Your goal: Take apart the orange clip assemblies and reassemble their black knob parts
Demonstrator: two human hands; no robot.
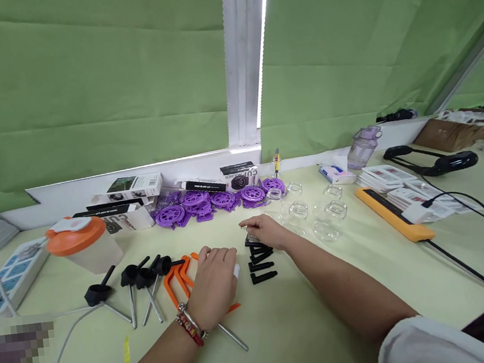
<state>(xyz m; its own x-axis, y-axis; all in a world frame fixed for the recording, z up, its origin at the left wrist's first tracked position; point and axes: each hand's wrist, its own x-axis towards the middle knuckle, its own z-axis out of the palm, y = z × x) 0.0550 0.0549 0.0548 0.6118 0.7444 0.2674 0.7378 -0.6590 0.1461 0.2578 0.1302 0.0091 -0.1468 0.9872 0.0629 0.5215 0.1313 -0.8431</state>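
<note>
My left hand (216,280) is closed, back of the hand up, over the middle of the table. What it grips is mostly hidden; a small white piece (236,271) shows by its thumb side and a metal rod (234,338) sticks out below it. Orange bent handles (175,282) lie just left of that hand. My right hand (266,232) reaches down to a small heap of metal springs (252,238), fingers together, with a thin coil at the fingertips. Close below lie several black plastic tubes (262,265).
Purple wheel-like parts (196,199) and cup holder boxes (133,186) line the back. Clear ring parts (298,210) sit right, near an orange power strip (396,213) with cables. At left are black cups with metal rods (98,294) and an orange-lidded shaker (84,246).
</note>
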